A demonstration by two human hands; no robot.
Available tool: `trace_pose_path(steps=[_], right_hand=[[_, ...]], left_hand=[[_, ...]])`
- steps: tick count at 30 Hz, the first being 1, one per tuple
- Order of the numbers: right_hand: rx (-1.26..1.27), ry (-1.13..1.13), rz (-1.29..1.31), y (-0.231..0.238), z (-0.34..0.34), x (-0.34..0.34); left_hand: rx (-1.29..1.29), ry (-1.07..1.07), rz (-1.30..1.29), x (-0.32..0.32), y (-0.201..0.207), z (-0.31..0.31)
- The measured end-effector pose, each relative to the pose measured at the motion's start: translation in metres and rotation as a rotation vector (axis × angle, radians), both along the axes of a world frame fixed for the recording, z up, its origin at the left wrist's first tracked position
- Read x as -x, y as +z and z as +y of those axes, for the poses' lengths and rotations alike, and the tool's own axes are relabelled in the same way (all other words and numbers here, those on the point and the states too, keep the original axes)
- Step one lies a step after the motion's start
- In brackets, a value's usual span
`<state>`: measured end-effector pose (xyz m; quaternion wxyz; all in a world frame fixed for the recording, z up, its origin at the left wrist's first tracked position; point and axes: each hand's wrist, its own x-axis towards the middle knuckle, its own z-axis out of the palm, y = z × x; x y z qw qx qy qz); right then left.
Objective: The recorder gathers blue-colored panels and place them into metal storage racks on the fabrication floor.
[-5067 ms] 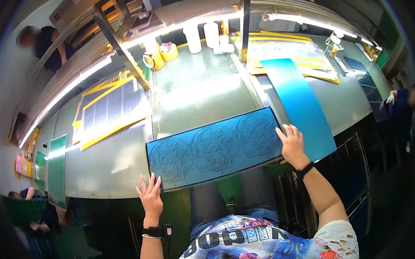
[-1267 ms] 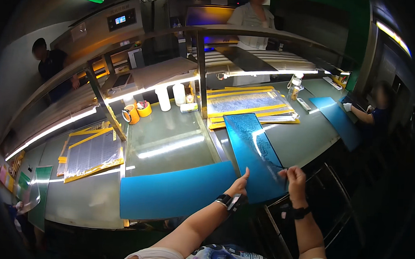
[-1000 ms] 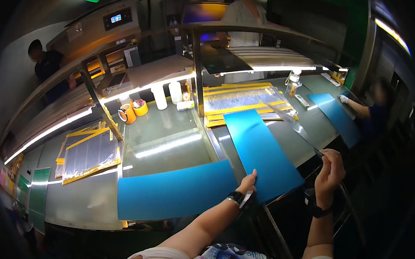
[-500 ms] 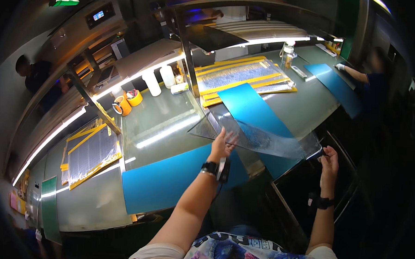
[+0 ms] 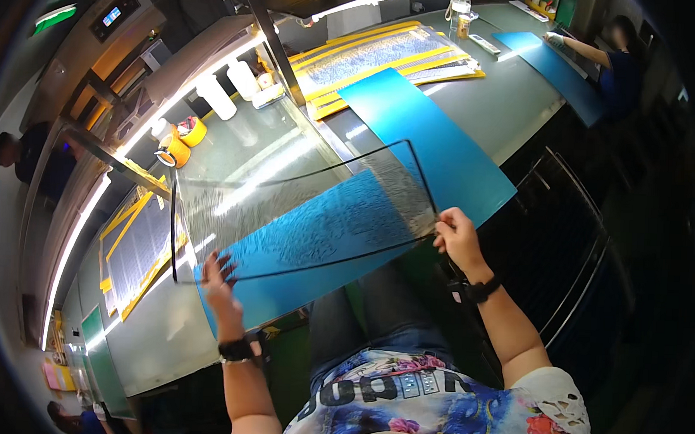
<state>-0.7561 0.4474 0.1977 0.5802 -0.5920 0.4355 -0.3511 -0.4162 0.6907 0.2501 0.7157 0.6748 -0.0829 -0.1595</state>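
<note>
A clear textured glass-like panel with a thin black border [image 5: 309,215] is raised above the worktop, tilted, so that the things beneath show through it. My right hand [image 5: 457,239] pinches its right edge near the lower corner. At the lower left edge is my left hand [image 5: 220,289], its fingers spread and blurred against the panel; whether they bear its weight I cannot tell. Below the panel, a blue sheet [image 5: 281,311] lies along the near edge of the worktop. Another blue sheet [image 5: 421,127] lies slantwise just beyond the panel's right end.
Yellow-taped panels [image 5: 385,60] lie stacked at the back, with more taped panels [image 5: 138,247] at left. Tape rolls [image 5: 173,151] and white bottles [image 5: 215,96] stand under a lit shelf post [image 5: 270,43]. At far right a co-worker [image 5: 621,74] handles a blue sheet [image 5: 555,79].
The panel has swung left and turned its face toward me, now over the near blue sheet. Both my hands moved left with it, the left one also lower. The view has shifted.
</note>
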Motion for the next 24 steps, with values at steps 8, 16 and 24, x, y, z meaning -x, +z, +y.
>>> trace_pose_path(steps=[8, 16, 24], right_hand=[[0.197, 0.12, 0.184, -0.018, 0.017, -0.026], [0.561, 0.056, 0.321, -0.025, 0.027, -0.031], [0.6, 0.083, 0.349, -0.028, 0.026, -0.032]], left_hand=[[-0.166, 0.241, 0.112, 0.003, -0.042, 0.131], [-0.191, 0.328, 0.16, -0.005, -0.057, 0.156], [-0.279, 0.226, 0.094, -0.004, -0.061, 0.161]])
